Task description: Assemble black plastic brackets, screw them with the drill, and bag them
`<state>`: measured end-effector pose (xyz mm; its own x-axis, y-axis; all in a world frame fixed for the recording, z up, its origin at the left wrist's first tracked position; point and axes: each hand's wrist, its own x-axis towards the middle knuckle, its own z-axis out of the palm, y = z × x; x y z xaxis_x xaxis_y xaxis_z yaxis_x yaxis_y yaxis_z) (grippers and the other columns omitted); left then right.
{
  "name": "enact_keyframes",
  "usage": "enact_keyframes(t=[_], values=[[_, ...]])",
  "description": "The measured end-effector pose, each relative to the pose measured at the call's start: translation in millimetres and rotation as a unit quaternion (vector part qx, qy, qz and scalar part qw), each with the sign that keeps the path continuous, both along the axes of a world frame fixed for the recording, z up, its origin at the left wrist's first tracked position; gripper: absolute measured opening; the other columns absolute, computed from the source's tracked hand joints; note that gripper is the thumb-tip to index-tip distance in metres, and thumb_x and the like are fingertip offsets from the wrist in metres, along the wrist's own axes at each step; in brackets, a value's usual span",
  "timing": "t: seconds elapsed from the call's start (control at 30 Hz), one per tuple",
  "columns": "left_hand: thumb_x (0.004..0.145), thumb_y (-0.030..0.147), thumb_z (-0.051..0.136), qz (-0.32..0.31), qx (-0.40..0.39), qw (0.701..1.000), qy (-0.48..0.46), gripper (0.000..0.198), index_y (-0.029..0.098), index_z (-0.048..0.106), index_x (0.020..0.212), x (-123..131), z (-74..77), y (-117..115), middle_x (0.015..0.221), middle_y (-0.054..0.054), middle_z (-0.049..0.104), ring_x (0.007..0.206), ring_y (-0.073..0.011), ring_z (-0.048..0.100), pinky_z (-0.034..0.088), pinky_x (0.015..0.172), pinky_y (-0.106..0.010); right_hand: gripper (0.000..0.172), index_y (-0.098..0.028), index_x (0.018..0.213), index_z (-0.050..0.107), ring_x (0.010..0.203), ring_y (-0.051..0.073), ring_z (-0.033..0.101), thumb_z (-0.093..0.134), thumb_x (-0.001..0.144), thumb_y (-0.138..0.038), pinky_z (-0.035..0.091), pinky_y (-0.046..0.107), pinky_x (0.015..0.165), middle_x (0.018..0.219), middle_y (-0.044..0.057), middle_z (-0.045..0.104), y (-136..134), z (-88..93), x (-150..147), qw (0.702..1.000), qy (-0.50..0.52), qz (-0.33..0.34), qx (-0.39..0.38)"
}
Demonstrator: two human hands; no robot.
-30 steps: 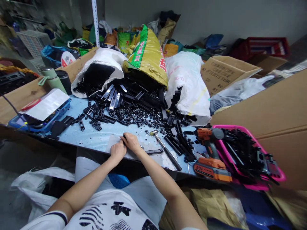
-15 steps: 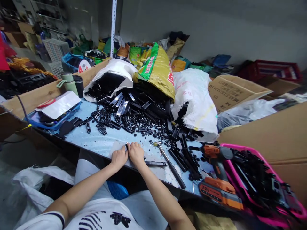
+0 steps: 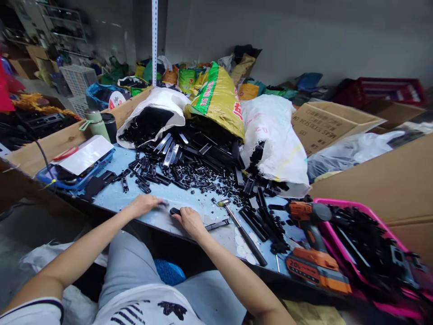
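My left hand (image 3: 145, 204) lies low on the blue table (image 3: 189, 201) near its front edge, fingers stretched forward and flat, holding nothing that I can see. My right hand (image 3: 191, 220) rests a little to the right, fingers closed on a small black plastic part (image 3: 175, 211) at its fingertips. A long thin black strip (image 3: 217, 224) lies on the table just right of that hand. A heap of black plastic parts (image 3: 189, 162) covers the table behind both hands.
A hammer (image 3: 241, 230) lies right of my right hand, an orange cordless drill (image 3: 313, 255) beyond it, beside a pink basket (image 3: 372, 253) of black parts. White sacks (image 3: 274, 135) and a yellow sack (image 3: 219, 99) spill parts at the back. A blue tray (image 3: 74, 169) and flasks (image 3: 96, 123) stand left.
My hands were together at the table's front edge. The left hand has moved away to the left and flattened; the right hand stays with the small black part. The view shifted slightly.
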<state>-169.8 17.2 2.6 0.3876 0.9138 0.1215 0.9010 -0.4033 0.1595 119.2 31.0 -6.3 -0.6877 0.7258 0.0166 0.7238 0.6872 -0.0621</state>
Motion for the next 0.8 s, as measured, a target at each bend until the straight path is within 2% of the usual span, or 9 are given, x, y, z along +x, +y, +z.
enact_keyframes(t=[0.07,0.17,0.27,0.4,0.47,0.53,0.6,0.7,0.8], values=[[0.092,0.039,0.041,0.084,-0.002,0.996,-0.014,0.035,0.019,0.063,0.11,-22.3,13.0,4.1,0.088,-0.008,0.07,0.076,-0.02,0.064,0.046,0.066,-0.026,0.038,-0.013,0.089,0.058,0.081,0.024,0.059,0.039,0.094,-0.046,0.044,0.032,0.069,0.084,0.011,0.062,2.0,0.0,6.2,1.0,0.013,-0.019,0.003],[0.092,0.044,0.039,0.065,0.0,0.997,-0.047,0.042,0.022,0.055,0.124,-19.4,28.1,3.1,0.103,-0.008,0.069,0.086,-0.021,0.065,0.047,0.073,-0.028,0.037,-0.012,0.101,0.058,0.094,0.027,0.058,0.047,0.091,-0.045,0.045,0.038,0.08,0.099,0.015,0.062,1.2,12.1,7.1,0.992,0.11,-0.06,0.02],[0.091,0.045,0.041,-0.046,-0.028,0.992,-0.111,0.04,0.025,0.053,0.124,30.0,32.3,-5.0,0.102,-0.005,0.069,0.088,-0.02,0.066,0.048,0.075,-0.028,0.043,-0.015,0.123,0.048,0.105,0.022,0.056,0.05,0.09,-0.042,0.044,0.035,0.091,0.118,0.013,0.058,-7.3,37.3,0.4,0.966,0.256,0.002,-0.02],[0.089,0.049,0.045,-0.056,-0.018,0.979,-0.196,0.058,0.021,0.033,0.138,88.1,26.8,-17.1,0.106,-0.01,0.066,0.086,-0.0203,0.066,0.052,0.072,-0.03,0.028,-0.018,0.117,0.054,0.092,0.012,0.061,0.047,0.093,-0.029,0.048,0.023,0.083,0.103,0.004,0.065,-5.6,73.0,28.6,0.932,0.347,0.076,-0.073],[0.087,0.051,0.046,-0.07,0.006,0.98,-0.187,0.071,0.02,0.018,0.145,97.1,22.4,-15.4,0.128,-0.015,0.054,0.109,-0.0252,0.059,0.051,0.086,-0.038,0.024,-0.018,0.111,0.058,0.092,0.012,0.061,0.05,0.091,-0.03,0.048,0.024,0.084,0.101,0.003,0.066,0.1,89.7,78.7,0.927,0.375,0.002,0.009],[0.087,0.051,0.045,-0.092,0.018,0.984,-0.154,0.072,0.021,0.016,0.146,98.0,16.5,-11.1,0.139,-0.016,0.043,0.123,-0.0288,0.047,0.044,0.098,-0.046,0.023,-0.018,0.107,0.061,0.096,0.014,0.059,0.053,0.09,-0.032,0.047,0.028,0.088,0.103,0.004,0.065,3.7,107.8,153.3,0.9,0.382,-0.152,0.147],[0.089,0.05,0.042,-0.098,0.012,0.987,-0.124,0.065,0.022,0.022,0.144,96.5,9.2,-8.2,0.137,-0.015,0.045,0.123,-0.0295,0.047,0.042,0.1,-0.048,0.025,-0.016,0.101,0.063,0.098,0.016,0.056,0.055,0.087,-0.035,0.043,0.031,0.091,0.101,0.006,0.065,7.3,126.4,242.3,0.811,0.348,-0.357,0.307],[0.09,0.05,0.04,-0.095,-0.005,0.99,-0.108,0.06,0.021,0.029,0.141,99.0,-0.2,-6.4,0.133,-0.014,0.048,0.119,-0.0288,0.051,0.044,0.098,-0.046,0.032,-0.004,0.108,0.06,0.103,0.021,0.05,0.048,0.089,-0.026,0.037,0.038,0.095,0.108,0.018,0.059,20.9,146.1,371.5,0.706,0.339,-0.494,0.378],[0.089,0.05,0.04,-0.1,-0.002,0.989,-0.11,0.057,0.02,0.035,0.138,112.9,-1.3,-3.0,0.131,-0.014,0.049,0.117,-0.0284,0.052,0.046,0.097,-0.045,0.029,-0.006,0.107,0.06,0.1,0.022,0.05,0.048,0.087,-0.021,0.036,0.037,0.092,0.107,0.018,0.059,44.2,147.2,461.4,0.647,0.294,-0.604,0.36]])
